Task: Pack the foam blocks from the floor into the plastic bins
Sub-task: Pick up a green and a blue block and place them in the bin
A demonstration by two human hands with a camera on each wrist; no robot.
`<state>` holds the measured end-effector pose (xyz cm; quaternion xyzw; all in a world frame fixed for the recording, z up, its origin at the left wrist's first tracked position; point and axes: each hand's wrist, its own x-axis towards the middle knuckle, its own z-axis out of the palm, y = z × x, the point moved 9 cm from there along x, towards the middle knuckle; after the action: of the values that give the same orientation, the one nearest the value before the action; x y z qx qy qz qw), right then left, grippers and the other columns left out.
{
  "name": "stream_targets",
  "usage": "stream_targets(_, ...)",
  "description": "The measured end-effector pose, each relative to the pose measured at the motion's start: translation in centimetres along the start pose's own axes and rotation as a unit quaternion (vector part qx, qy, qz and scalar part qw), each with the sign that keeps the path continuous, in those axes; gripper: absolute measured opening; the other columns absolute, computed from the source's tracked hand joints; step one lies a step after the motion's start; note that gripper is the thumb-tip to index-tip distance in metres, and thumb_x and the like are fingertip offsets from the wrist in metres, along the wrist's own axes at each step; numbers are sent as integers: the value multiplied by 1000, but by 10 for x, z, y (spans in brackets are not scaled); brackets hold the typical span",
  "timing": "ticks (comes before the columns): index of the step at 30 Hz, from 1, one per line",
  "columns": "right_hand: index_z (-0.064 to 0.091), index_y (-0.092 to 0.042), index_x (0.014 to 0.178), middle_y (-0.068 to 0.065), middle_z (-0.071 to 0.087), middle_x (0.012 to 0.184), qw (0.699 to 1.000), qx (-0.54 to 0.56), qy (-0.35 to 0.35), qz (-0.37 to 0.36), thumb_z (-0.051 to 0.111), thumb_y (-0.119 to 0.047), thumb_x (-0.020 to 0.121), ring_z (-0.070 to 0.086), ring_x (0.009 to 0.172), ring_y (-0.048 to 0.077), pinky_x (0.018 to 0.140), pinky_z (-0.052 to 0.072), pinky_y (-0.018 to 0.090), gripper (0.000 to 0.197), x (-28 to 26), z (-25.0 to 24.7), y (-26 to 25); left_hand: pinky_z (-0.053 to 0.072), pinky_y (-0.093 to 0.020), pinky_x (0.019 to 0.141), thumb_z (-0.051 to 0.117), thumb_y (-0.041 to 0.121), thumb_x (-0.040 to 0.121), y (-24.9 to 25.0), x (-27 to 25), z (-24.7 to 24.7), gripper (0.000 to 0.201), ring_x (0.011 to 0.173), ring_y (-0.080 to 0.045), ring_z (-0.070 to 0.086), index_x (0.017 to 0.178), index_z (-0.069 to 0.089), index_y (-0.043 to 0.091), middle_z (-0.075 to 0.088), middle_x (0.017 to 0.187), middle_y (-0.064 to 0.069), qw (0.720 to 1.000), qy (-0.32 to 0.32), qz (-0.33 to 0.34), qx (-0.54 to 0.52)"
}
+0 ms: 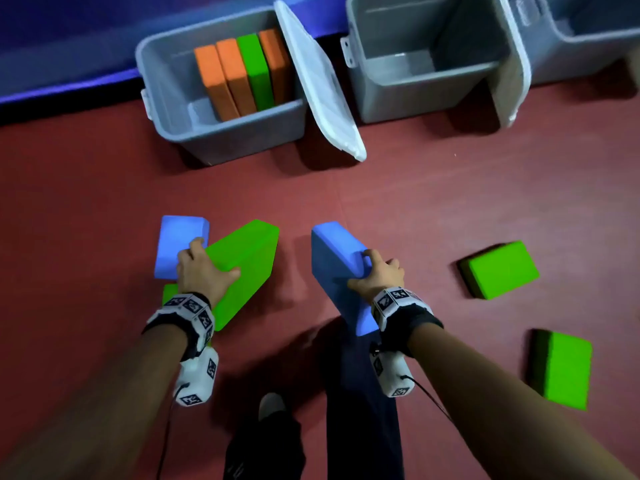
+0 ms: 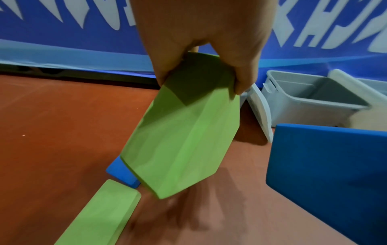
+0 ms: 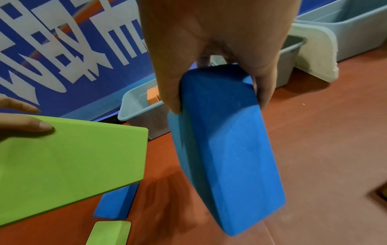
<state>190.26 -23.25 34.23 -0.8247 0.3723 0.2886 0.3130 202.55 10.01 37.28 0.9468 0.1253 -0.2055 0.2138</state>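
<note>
My left hand [image 1: 202,271] grips a green foam block [image 1: 247,265] by its edge and holds it above the floor; the same block [image 2: 184,132] hangs below my fingers in the left wrist view. My right hand [image 1: 375,275] grips a blue foam block [image 1: 337,271], also lifted, seen as the blue block [image 3: 226,149] in the right wrist view. On the floor under the left hand lie another blue block [image 1: 176,244] and a green block [image 2: 100,215]. The left grey bin [image 1: 228,133] holds three orange blocks and one green, standing on edge.
A second grey bin [image 1: 429,60] stands empty to the right, with a third bin [image 1: 588,22] beyond it. White lids [image 1: 322,84] lean against the bins. Two more green blocks [image 1: 498,268] [image 1: 564,368] lie on the red floor at right. A blue banner wall runs behind.
</note>
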Motion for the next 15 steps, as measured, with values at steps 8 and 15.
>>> stream_targets(8,44,-27,131,12,38,118,994,-2,17,-111,71,-32,72,42,113,35,97,42,37,65,83,-93,-111,34,-46,103,83,30,68,77,89,-39,89,120,-43,45,139,33,7,49,128,-28,995,66,-48,-61)
stream_targets(15,50,-28,126,7,38,113,989,0,38,-144,70,-36,73,50,107,35,98,44,39,57,138,-111,-194,43,-41,99,64,36,87,121,170,-63,35,113,-36,52,121,60,30,26,141,-13,995,59,64,-45)
